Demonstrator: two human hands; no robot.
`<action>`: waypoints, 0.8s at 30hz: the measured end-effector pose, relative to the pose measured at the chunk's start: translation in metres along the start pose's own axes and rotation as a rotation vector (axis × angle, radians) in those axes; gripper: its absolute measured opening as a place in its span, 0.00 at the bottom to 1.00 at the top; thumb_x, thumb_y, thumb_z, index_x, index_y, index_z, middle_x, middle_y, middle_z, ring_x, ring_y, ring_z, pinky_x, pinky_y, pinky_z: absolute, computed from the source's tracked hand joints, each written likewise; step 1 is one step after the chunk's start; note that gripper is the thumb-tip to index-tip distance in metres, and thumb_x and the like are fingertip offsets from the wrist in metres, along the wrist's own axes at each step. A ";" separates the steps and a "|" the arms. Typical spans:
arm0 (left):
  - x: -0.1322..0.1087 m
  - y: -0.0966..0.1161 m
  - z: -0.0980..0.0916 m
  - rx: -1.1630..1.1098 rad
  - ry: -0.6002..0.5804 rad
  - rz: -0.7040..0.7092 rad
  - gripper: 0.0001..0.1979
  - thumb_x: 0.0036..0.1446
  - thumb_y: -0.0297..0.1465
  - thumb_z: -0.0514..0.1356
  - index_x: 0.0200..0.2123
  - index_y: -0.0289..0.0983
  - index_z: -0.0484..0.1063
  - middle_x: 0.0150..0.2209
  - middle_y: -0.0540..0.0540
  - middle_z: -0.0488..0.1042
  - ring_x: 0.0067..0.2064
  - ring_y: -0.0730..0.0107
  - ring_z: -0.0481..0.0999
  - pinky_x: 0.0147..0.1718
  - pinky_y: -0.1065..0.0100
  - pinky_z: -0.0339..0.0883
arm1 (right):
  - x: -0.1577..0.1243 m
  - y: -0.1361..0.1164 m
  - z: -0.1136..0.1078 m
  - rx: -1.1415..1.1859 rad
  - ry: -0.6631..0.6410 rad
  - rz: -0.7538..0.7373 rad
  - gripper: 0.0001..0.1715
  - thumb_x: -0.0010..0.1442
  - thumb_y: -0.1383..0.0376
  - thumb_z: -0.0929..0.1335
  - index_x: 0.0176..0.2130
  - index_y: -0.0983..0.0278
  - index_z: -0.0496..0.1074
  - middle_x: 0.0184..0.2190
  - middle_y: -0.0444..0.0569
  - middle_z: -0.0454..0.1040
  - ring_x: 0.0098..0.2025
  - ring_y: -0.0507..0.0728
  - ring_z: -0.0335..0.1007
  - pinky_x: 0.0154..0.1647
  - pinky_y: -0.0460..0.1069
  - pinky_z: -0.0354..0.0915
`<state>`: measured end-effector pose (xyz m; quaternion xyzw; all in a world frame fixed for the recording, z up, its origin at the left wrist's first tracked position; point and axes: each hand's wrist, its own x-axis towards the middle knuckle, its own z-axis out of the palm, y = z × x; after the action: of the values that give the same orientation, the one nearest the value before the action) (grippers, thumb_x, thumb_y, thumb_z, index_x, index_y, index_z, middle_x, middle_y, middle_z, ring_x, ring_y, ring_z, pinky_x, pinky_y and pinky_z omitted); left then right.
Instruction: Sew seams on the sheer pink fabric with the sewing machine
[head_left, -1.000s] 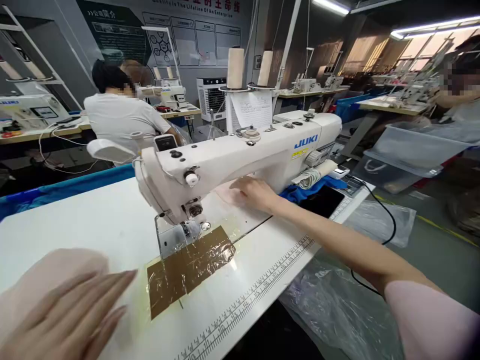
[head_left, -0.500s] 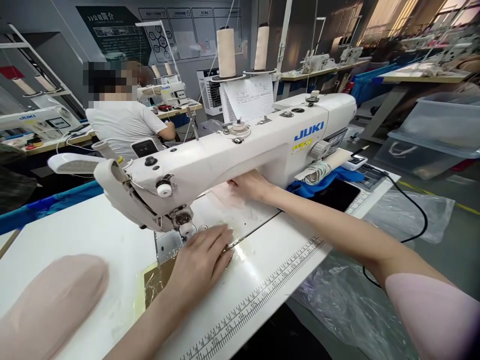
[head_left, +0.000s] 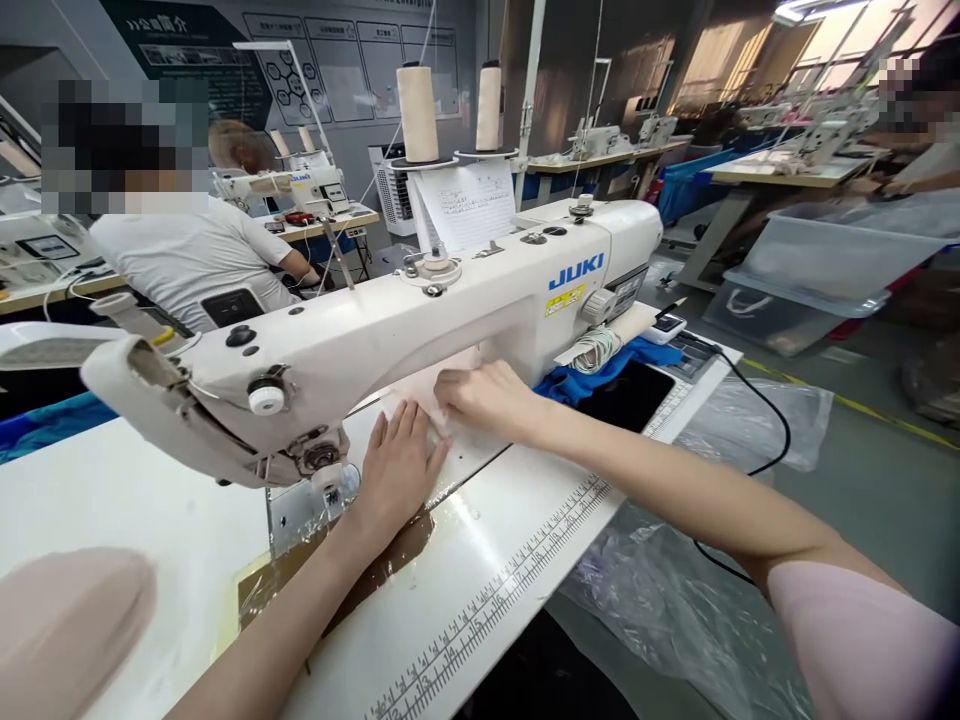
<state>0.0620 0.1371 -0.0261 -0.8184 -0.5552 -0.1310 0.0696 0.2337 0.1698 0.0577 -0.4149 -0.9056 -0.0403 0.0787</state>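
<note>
A thin piece of pale pink fabric [head_left: 412, 384] lies on the bed of the white sewing machine [head_left: 420, 330], beneath its arm. My left hand [head_left: 397, 465] rests flat on the bed to the right of the needle area, its fingers stretched out and their tips at the fabric's near edge. Beside it, my right hand [head_left: 484, 400] has curled fingers closed on the fabric under the machine arm; the hand covers part of the cloth. More pale pink fabric [head_left: 67, 630] is on the table at the lower left.
A printed ruler [head_left: 495, 605] runs along the table's front edge. Right of the machine are a black phone [head_left: 630, 398], blue cloth [head_left: 600, 372] and a cable. Thread cones [head_left: 417, 112] stand behind. Clear plastic boxes [head_left: 825, 260] sit on the floor. A seated person [head_left: 187, 250] is at the left.
My left hand has moved away from the needle area, up to the fabric beside my right hand. My right hand has drawn slightly out from under the arm. The view has shifted right.
</note>
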 end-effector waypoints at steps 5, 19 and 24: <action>-0.002 0.001 -0.002 -0.006 0.085 -0.025 0.30 0.64 0.42 0.46 0.61 0.24 0.58 0.61 0.30 0.63 0.64 0.52 0.60 0.63 0.50 0.52 | -0.019 -0.008 0.011 0.022 -0.046 -0.043 0.10 0.64 0.72 0.61 0.40 0.66 0.70 0.37 0.52 0.75 0.32 0.54 0.70 0.26 0.46 0.51; 0.009 0.000 -0.014 -0.068 -0.052 -0.005 0.26 0.59 0.31 0.50 0.61 0.37 0.60 0.64 0.41 0.59 0.66 0.54 0.56 0.63 0.41 0.43 | -0.048 -0.011 0.007 0.090 -0.061 -0.129 0.14 0.62 0.72 0.61 0.34 0.61 0.74 0.36 0.50 0.76 0.34 0.56 0.69 0.27 0.50 0.53; 0.006 -0.002 -0.020 -0.036 -0.094 -0.012 0.26 0.60 0.30 0.48 0.63 0.34 0.57 0.65 0.40 0.57 0.67 0.54 0.54 0.64 0.41 0.38 | -0.073 -0.050 -0.003 0.380 -0.248 -0.333 0.12 0.59 0.64 0.66 0.24 0.62 0.68 0.27 0.43 0.76 0.27 0.51 0.66 0.23 0.48 0.49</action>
<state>0.0595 0.1380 -0.0054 -0.8214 -0.5603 -0.1030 0.0282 0.2430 0.0827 0.0472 -0.2402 -0.9553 0.1688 0.0359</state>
